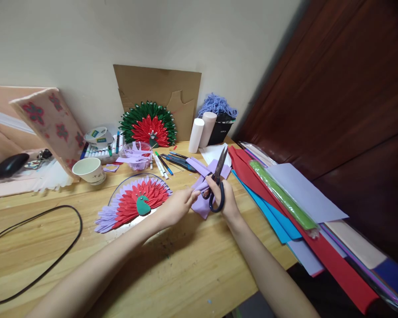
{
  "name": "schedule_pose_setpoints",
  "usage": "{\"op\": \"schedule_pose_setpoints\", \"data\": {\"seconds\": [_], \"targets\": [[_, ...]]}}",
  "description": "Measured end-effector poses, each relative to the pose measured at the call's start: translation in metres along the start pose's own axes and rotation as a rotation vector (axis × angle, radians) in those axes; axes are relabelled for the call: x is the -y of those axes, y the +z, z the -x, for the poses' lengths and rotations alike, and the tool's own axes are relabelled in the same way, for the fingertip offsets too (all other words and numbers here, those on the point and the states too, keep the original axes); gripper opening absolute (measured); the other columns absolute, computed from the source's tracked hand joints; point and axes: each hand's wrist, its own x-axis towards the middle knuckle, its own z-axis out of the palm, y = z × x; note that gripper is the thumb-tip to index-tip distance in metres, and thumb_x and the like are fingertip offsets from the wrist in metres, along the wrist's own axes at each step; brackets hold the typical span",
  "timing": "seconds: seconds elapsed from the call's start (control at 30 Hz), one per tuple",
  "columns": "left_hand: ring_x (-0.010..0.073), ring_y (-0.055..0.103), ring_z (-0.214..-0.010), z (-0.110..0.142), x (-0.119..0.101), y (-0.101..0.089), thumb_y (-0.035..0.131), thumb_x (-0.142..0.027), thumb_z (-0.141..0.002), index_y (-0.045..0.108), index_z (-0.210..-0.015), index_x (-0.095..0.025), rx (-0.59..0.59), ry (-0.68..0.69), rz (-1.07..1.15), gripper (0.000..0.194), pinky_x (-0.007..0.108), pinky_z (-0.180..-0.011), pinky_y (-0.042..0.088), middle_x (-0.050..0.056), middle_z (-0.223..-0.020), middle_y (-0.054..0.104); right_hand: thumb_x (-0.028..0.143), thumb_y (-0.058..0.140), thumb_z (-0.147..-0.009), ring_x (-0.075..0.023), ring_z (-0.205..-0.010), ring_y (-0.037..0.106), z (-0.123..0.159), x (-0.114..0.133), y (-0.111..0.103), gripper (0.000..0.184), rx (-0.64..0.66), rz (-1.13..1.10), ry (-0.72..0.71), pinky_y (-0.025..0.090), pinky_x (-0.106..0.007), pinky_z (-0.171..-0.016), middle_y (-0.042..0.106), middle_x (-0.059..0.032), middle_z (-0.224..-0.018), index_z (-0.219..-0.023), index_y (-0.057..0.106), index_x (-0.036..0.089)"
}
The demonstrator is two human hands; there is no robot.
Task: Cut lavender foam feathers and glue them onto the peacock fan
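Observation:
My right hand (228, 201) grips a pair of scissors (220, 165) with black handles and dark, worn blades that point up and away from me. The blades look nearly together. Beside it, my left hand (179, 206) has its fingertips pinched on a folded strip of purple paper (202, 187), close to the scissors' pivot. More purple pieces (201, 206) lie beneath and behind both hands. Left of my left hand is a fan-shaped paper peacock (129, 201) with red and purple feathers and a green body.
A green-and-red peacock (149, 126) leans on cardboard (159, 84) at the wall. A paper cup (90, 171), a bowl of purple strips (137, 157), markers (161, 165) and white rolls (196, 136) stand along the back. Coloured sheets (285, 203) overhang the right edge; a black cable (76, 238) curves at left.

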Motion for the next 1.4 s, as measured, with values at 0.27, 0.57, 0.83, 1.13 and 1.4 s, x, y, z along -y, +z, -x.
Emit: {"op": "schedule_pose_setpoints", "data": {"seconds": [0.27,0.57,0.83,1.13,1.4], "targets": [[0.0088,0.042,-0.050,0.002,-0.004,0.001,0.029,-0.051,-0.086,0.049,-0.082,-0.017,0.053,-0.036,0.406,0.040,0.022,-0.049,0.032,-0.003,-0.060,0.046,0.041,0.063,-0.073,-0.0125,-0.053,0.056,0.003,0.003,-0.001,0.027,0.125,-0.019,-0.099,0.046,-0.023,-0.056,0.057,0.0007,-0.055,-0.064,0.054,0.017],[0.0124,0.054,-0.067,-0.003,-0.002,-0.012,0.051,-0.043,-0.078,0.050,-0.077,-0.016,-0.097,-0.094,0.412,0.027,0.027,-0.064,0.042,0.000,-0.073,0.058,0.040,0.061,-0.074,-0.0129,-0.055,0.054,0.002,-0.002,-0.007,0.029,0.181,-0.051,-0.067,0.046,-0.026,-0.059,0.055,0.0002,-0.056,-0.060,0.054,0.017],[0.0115,0.053,-0.064,-0.006,-0.002,-0.035,0.062,-0.043,-0.069,0.051,-0.077,-0.015,-0.219,-0.145,0.445,0.031,0.024,-0.058,0.039,0.000,-0.074,0.058,0.040,0.060,-0.075,-0.0105,-0.050,0.051,0.000,-0.004,-0.005,0.028,0.162,-0.164,-0.010,0.044,-0.023,-0.053,0.053,0.0019,-0.052,-0.059,0.053,0.017],[0.0113,0.053,-0.062,-0.002,0.001,-0.034,0.072,-0.033,-0.059,0.051,-0.072,-0.016,-0.250,-0.062,0.327,0.030,0.024,-0.057,0.040,-0.002,-0.068,0.058,0.046,0.065,-0.068,-0.0094,-0.045,0.049,0.001,-0.012,0.001,0.032,0.026,-0.054,0.067,0.039,-0.020,-0.045,0.053,0.0028,-0.051,-0.065,0.053,0.016],[0.0109,0.052,-0.057,-0.004,0.003,-0.038,0.064,-0.036,-0.067,0.054,-0.074,-0.016,-0.281,-0.135,0.234,0.023,0.023,-0.052,0.037,-0.001,-0.064,0.059,0.034,0.069,-0.066,-0.0126,-0.058,0.057,-0.001,-0.021,0.002,0.026,0.015,-0.219,0.052,0.047,-0.025,-0.058,0.058,0.0010,-0.065,-0.079,0.055,0.016]]}}
